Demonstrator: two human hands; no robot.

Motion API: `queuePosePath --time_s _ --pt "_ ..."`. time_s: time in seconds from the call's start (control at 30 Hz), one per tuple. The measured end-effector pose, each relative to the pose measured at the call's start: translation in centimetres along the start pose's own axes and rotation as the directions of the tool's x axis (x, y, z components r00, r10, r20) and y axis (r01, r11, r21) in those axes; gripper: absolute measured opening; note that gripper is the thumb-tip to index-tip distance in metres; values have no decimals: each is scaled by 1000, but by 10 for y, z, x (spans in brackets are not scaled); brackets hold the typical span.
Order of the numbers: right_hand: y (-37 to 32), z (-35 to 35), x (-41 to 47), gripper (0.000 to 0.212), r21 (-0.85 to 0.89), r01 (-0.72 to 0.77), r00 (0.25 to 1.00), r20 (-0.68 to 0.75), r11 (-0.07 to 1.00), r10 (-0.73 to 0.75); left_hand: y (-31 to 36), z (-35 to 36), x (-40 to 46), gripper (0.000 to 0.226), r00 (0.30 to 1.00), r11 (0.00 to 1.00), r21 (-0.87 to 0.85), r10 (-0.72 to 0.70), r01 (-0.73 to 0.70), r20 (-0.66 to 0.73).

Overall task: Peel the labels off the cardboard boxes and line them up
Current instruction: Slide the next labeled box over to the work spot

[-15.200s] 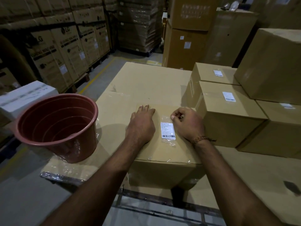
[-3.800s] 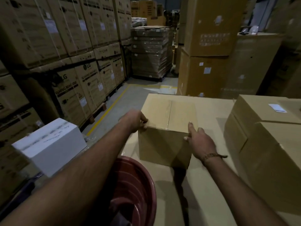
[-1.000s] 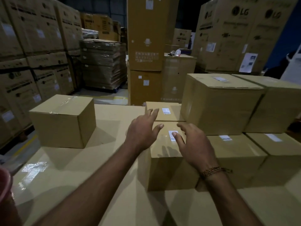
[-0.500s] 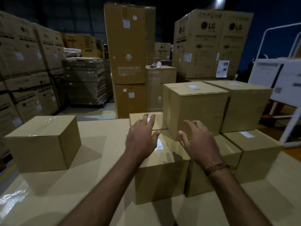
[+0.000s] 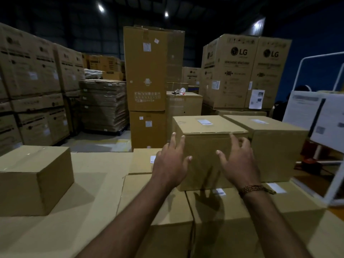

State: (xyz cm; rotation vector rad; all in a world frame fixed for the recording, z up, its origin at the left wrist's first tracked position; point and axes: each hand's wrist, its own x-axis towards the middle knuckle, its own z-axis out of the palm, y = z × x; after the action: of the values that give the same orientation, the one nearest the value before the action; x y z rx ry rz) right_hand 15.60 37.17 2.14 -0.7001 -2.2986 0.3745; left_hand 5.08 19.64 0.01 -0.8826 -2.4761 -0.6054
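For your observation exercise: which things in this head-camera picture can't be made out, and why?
- Label print on the upper box: too small.
- Left hand and right hand contact with that box: unclear, motion blur.
- Lower box label: partly hidden behind the left hand.

Upper box [image 5: 208, 144]: plain tan cardboard, white label [image 5: 204, 121] on top. Lone box [image 5: 33, 175] at worktop's left edge: same tan, glossy clear tape. Rear cartons [image 5: 247, 71]: tan, black LG print. Bracelet [image 5: 251, 189]: brown beads.
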Motion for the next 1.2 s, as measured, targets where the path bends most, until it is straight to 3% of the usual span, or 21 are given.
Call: queuePosePath --time_s 0.3,0.5,0.63,0.77,0.93,1.2 --pt "44 9 58 92 -38 -5 999 46 999 6 24 29 40 105 984 983 -53 -179 178 -17" --pt "63 27 73 101 86 -50 996 72 995 44 26 31 42 88 968 965 -147 -231 216 -99" --pt "71 34 79 108 130 -81 994 83 988 70 28 30 42 91 969 961 -175 -231 214 -85" --pt "74 40 81 109 112 -36 999 26 993 33 27 28 43 92 968 953 -201 -244 228 -59" --pt "71 44 76 100 300 -4 1000 -11 954 8 25 24 38 85 953 939 -241 -279 245 -115" --pt "35 30 56 92 292 133 982 -170 947 -86 1 -13 10 86 938 942 -225 -293 250 -184"
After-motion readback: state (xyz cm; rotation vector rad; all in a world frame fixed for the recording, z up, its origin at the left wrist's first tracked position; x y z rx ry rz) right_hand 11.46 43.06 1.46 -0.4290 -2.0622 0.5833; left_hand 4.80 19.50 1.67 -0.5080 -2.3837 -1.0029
